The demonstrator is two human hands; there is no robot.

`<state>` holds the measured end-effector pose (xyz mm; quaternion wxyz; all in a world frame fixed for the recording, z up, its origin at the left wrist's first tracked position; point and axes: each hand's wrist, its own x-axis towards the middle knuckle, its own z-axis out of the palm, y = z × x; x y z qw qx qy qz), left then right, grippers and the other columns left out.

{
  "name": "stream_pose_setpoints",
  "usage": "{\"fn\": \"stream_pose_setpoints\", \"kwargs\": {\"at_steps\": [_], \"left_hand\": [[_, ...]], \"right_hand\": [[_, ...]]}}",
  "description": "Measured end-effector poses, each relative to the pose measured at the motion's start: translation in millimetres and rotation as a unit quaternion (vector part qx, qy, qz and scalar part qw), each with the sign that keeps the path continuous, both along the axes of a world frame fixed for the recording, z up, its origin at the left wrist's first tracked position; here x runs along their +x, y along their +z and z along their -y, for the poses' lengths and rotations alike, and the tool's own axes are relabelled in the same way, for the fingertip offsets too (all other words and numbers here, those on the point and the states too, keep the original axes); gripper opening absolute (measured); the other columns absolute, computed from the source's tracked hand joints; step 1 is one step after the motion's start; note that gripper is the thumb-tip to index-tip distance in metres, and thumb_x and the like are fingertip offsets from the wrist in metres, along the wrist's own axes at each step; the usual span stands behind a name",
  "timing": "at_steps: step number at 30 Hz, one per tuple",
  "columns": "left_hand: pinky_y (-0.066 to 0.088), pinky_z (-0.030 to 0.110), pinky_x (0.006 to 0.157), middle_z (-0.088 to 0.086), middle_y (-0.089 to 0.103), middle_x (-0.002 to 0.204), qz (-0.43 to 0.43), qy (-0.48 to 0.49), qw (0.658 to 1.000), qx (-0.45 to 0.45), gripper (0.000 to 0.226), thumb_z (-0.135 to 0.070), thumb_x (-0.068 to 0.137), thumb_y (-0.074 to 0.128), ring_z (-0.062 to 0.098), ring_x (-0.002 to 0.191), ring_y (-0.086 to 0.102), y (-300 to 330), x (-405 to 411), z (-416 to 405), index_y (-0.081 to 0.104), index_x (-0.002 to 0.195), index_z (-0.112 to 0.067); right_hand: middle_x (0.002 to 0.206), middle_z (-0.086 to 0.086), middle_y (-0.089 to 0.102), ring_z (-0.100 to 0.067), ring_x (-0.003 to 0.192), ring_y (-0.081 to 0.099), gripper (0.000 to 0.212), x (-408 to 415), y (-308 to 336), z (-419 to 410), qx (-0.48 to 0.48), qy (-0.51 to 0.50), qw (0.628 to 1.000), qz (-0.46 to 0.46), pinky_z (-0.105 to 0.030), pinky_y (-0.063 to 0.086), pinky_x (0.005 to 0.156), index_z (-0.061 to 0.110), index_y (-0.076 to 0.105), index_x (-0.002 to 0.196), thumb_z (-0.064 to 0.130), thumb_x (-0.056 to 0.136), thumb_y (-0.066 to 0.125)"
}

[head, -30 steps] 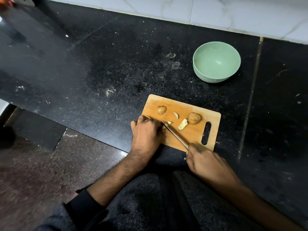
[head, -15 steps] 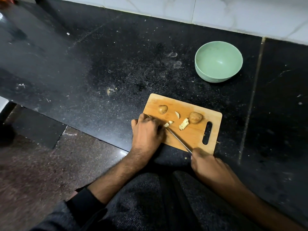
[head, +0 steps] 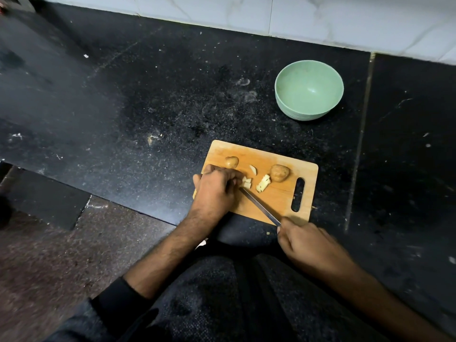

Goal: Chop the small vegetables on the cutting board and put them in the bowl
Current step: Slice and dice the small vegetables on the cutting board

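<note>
**On the cutting board: mid-chop, bowl not yet loaded**

Tabletop (head: pixel 123 99) is dark stone; green bowl (head: pixel 309 90) sits on it well apart from the work, beyond the far right of the cutting board (head: pixel 276 201), with nothing visible inside.

Board lies at the near edge of the tabletop, long axis running left to right and slightly skewed, handle slot toward the right.

Left hand (head: pixel 214 191) covers the board's near-left corner, fingers (head: pixel 230 175) curled down over whatever piece is being cut; the piece itself is hidden, so I can't confirm its shape. Right hand (head: pixel 308 245) is wrapped closed round the handle of the knife (head: pixel 260 206).

Knife long axis runs diagonally, tip pointing up-left into the left fingers, handle toward near-right.

Two whole vegetables are uncut: one (head: pixel 279 173) by the slot, a smaller one (head: pixel 232 162) just beyond the left hand. Pale cut pieces (head: pixel 263 183) lie between them, near the blade tip.

My read on doing this well:
- keep left fingertips tucked, knuckles guiding the blade
- short strokes, tip stays low
- roughly a third done; finish both whole ones before transferring
- risk: the round ones roll, so halve first and put the flat side down
</note>
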<state>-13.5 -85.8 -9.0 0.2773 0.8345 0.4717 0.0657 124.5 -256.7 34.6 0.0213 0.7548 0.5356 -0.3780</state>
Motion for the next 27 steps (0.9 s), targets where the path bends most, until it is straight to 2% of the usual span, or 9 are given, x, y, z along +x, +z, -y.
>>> {"fn": "stream_pose_setpoints", "kwargs": {"at_steps": [2, 6, 9, 12, 15, 17, 19, 23, 27], "left_hand": [[0.023, 0.035, 0.079, -0.015, 0.070, 0.097, 0.007, 0.014, 1.000, 0.016, 0.036, -0.009, 0.090, 0.054, 0.017, 0.106, 0.048, -0.7, -1.3, -5.6, 0.073, 0.107, -0.034], [0.022, 0.035, 0.076, -0.012, 0.067, 0.099, -0.008, -0.004, 0.998, 0.063, 0.031, -0.014, 0.093, 0.058, 0.021, 0.104, 0.046, 3.4, 4.8, -19.0, 0.072, 0.110, -0.036], [0.017, 0.033, 0.078, -0.014, 0.064, 0.107, -0.025, -0.098, 0.991, 0.084, 0.029, -0.021, 0.096, 0.057, 0.020, 0.110, 0.043, 10.7, 20.1, -32.2, 0.069, 0.115, -0.039], [0.011, 0.033, 0.076, -0.014, 0.061, 0.116, -0.095, -0.244, 0.959, 0.110, 0.025, -0.032, 0.096, 0.057, 0.018, 0.117, 0.041, 17.0, 38.8, -43.9, 0.067, 0.116, -0.041], [0.018, 0.037, 0.081, -0.013, 0.061, 0.113, -0.140, -0.286, 0.938, 0.139, 0.017, -0.037, 0.094, 0.059, 0.017, 0.118, 0.042, 18.8, 49.8, -49.8, 0.067, 0.109, -0.038], [0.023, 0.039, 0.086, -0.013, 0.063, 0.109, -0.145, -0.282, 0.938, 0.137, 0.015, -0.037, 0.093, 0.060, 0.016, 0.118, 0.043, 17.4, 51.2, -49.4, 0.067, 0.105, -0.035], [0.021, 0.039, 0.086, -0.012, 0.064, 0.109, -0.141, -0.256, 0.947, 0.130, 0.016, -0.038, 0.093, 0.060, 0.016, 0.118, 0.043, 17.6, 48.5, -48.6, 0.068, 0.105, -0.031], [0.021, 0.039, 0.084, -0.010, 0.068, 0.101, -0.090, -0.124, 0.978, 0.145, 0.020, -0.043, 0.091, 0.062, 0.020, 0.113, 0.047, 24.7, 28.8, -45.2, 0.072, 0.104, -0.030], [0.031, 0.038, 0.087, -0.012, 0.074, 0.092, -0.068, -0.027, 0.993, 0.088, 0.017, -0.043, 0.086, 0.070, 0.021, 0.103, 0.054, 25.9, 6.2, -21.1, 0.076, 0.099, -0.034]], "right_hand": [[0.091, 0.007, 0.057, -0.008, 0.078, 0.059, 0.021, -4.4, -6.7, -5.0, 0.018, -0.002, 1.000, -0.004, -0.032, 0.053, 0.076, 0.027, 0.043, 0.101, 0.038, 0.107, 0.026], [0.085, 0.005, 0.056, -0.013, 0.073, 0.058, 0.019, -9.9, -15.7, -16.7, 0.047, -0.037, 0.998, -0.007, -0.035, 0.050, 0.070, 0.026, 0.041, 0.097, 0.036, 0.107, 0.029], [0.081, 0.007, 0.053, -0.014, 0.073, 0.056, 0.017, -8.0, -16.7, -17.8, 0.047, -0.067, 0.997, -0.008, -0.033, 0.047, 0.068, 0.027, 0.040, 0.094, 0.036, 0.106, 0.033], [0.085, 0.005, 0.055, -0.015, 0.075, 0.059, 0.018, -5.9, -16.5, -14.3, 0.045, -0.068, 0.997, -0.004, -0.036, 0.049, 0.070, 0.028, 0.041, 0.093, 0.037, 0.106, 0.032], [0.084, 0.007, 0.052, -0.012, 0.074, 0.057, 0.018, -3.5, -17.5, -12.8, 0.043, -0.061, 0.997, 0.000, -0.034, 0.049, 0.068, 0.029, 0.040, 0.094, 0.038, 0.106, 0.031], [0.083, 0.008, 0.048, -0.009, 0.071, 0.053, 0.018, -2.5, -17.6, -12.3, 0.044, -0.058, 0.997, 0.002, -0.031, 0.044, 0.067, 0.029, 0.039, 0.094, 0.038, 0.106, 0.030], [0.081, 0.010, 0.045, -0.006, 0.069, 0.049, 0.018, -2.7, -18.0, -12.2, 0.047, -0.060, 0.997, -0.001, -0.030, 0.042, 0.067, 0.028, 0.038, 0.093, 0.038, 0.106, 0.031], [0.084, 0.008, 0.049, -0.010, 0.072, 0.056, 0.017, -3.9, -22.8, -13.2, 0.057, -0.071, 0.996, -0.009, -0.036, 0.053, 0.072, 0.026, 0.041, 0.096, 0.037, 0.106, 0.032], [0.072, 0.006, 0.050, -0.006, 0.062, 0.053, 0.015, -2.0, -29.0, -15.1, 0.064, -0.079, 0.995, -0.010, -0.033, 0.051, 0.064, 0.022, 0.040, 0.097, 0.034, 0.106, 0.034]]}}
